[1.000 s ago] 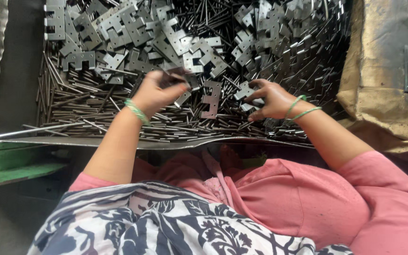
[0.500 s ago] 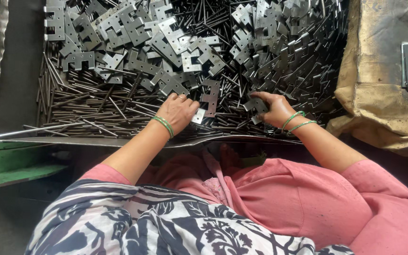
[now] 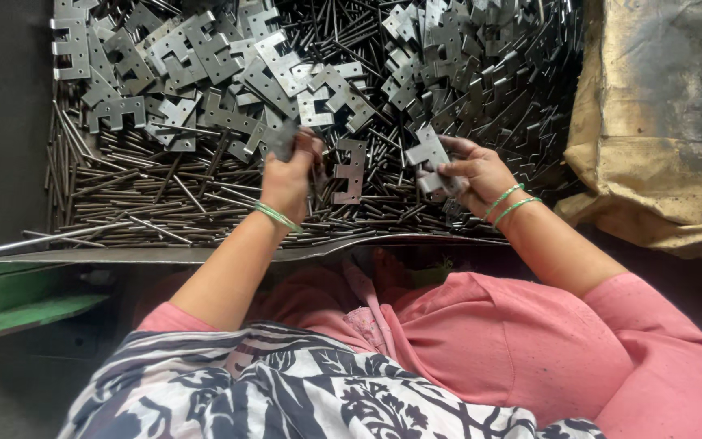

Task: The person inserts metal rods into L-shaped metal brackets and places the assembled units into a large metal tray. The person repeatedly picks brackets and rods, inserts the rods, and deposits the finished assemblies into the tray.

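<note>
While closed around a hinge leaf [image 3: 282, 140], left hand [image 3: 288, 177] raised; right hand [image 3: 471, 169] pinching another hinge plate [image 3: 426, 154], long axis tilted; loose leaf [image 3: 350, 171] upright between, nearer left hand.

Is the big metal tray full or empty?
Full: the tray is heaped with thin metal pins and flat hinge plates.

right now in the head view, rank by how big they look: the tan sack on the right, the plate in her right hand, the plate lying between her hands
1. tan sack, by far the largest.
2 and 3. The plate in the right hand and the plate lying between the hands look about alike; fingers hide part of the held one, so I won't rank them.
</note>
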